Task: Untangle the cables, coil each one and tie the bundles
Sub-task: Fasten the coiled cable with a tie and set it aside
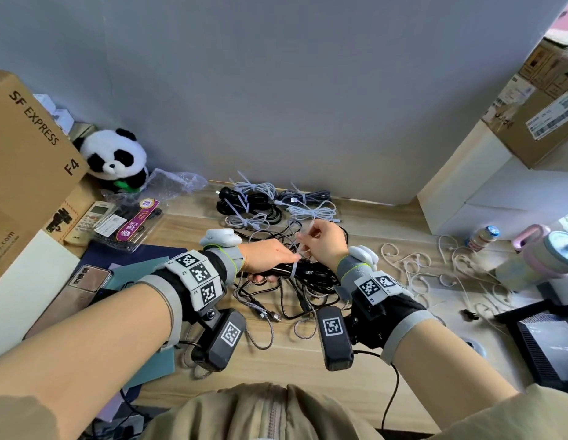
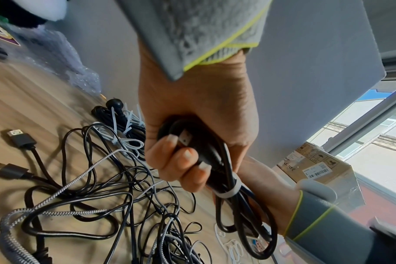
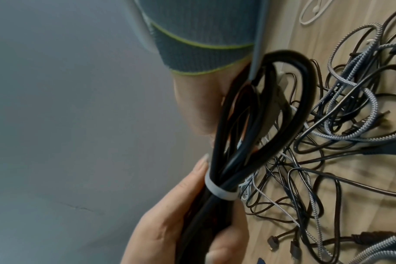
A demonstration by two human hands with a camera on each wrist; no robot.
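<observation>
My left hand (image 1: 276, 268) grips a coiled black cable bundle (image 1: 308, 271) just above the wooden desk (image 1: 308, 354). A white zip tie (image 1: 293, 268) circles the bundle beside that hand. My right hand (image 1: 308, 238) pinches the tie's tail, which rises from the bundle. In the left wrist view the left hand's fingers (image 2: 188, 160) curl round the black coil (image 2: 244, 214), with the zip tie (image 2: 228, 191) just below them. The right wrist view shows the zip tie (image 3: 219, 191) cinched on the coil (image 3: 271, 125). A loose tangle of black and braided cables (image 1: 286, 300) lies underneath.
Several tied cable bundles (image 1: 260, 201) lie by the wall. White earphone cords (image 1: 412, 268) spread to the right. A cardboard box (image 1: 29, 160), a panda toy (image 1: 114, 157), a remote (image 1: 89, 220) and a phone (image 1: 86, 281) stand left. Bottles (image 1: 543, 255) and a black device (image 1: 549, 341) stand right.
</observation>
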